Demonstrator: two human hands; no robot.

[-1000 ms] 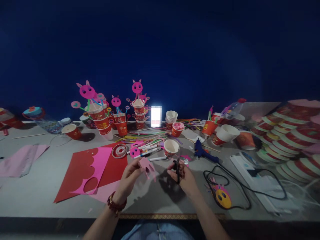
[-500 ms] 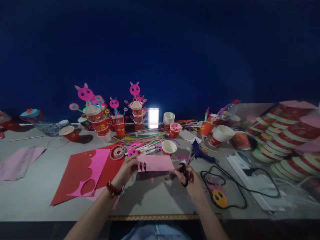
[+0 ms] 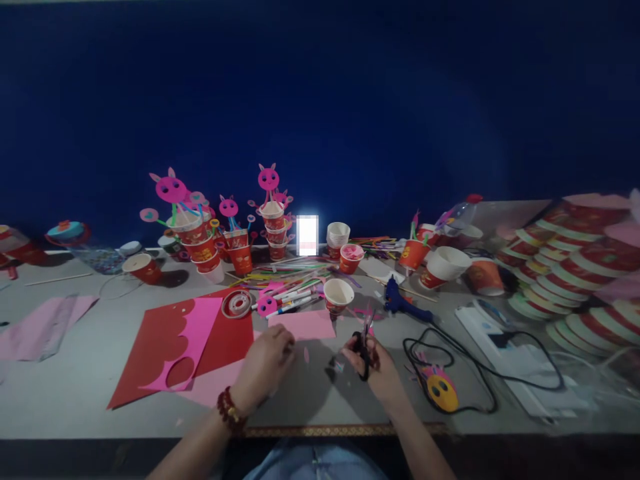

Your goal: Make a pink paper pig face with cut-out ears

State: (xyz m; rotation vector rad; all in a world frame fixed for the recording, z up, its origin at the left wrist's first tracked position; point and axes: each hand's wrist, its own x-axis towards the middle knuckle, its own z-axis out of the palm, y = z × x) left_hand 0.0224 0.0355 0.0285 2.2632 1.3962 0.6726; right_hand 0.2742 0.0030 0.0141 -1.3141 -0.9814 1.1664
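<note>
Black-handled scissors (image 3: 366,347) are held in my right hand (image 3: 374,363), their blades pointing up and away. My left hand (image 3: 270,360) is just in front of a pink paper strip (image 3: 305,325), its fingers curled and blurred; whether it holds anything small cannot be made out. The strip lies on the table behind both hands. Small paper scraps (image 3: 339,367) are on the table between the hands. Left of my left hand lie red paper (image 3: 150,340) and a cut magenta sheet (image 3: 200,333).
A white cup (image 3: 339,297) stands behind the strip. To the right are a blue glue gun (image 3: 400,301), its black cable, a yellow face cutout (image 3: 442,392) and a white power strip (image 3: 495,353). Decorated cups (image 3: 240,257) and stacked cups (image 3: 565,273) stand farther out.
My left hand has let go of the pink strip and moved nearer and to the right. The strip now lies flat on the table. The scissors are still in my right hand.
</note>
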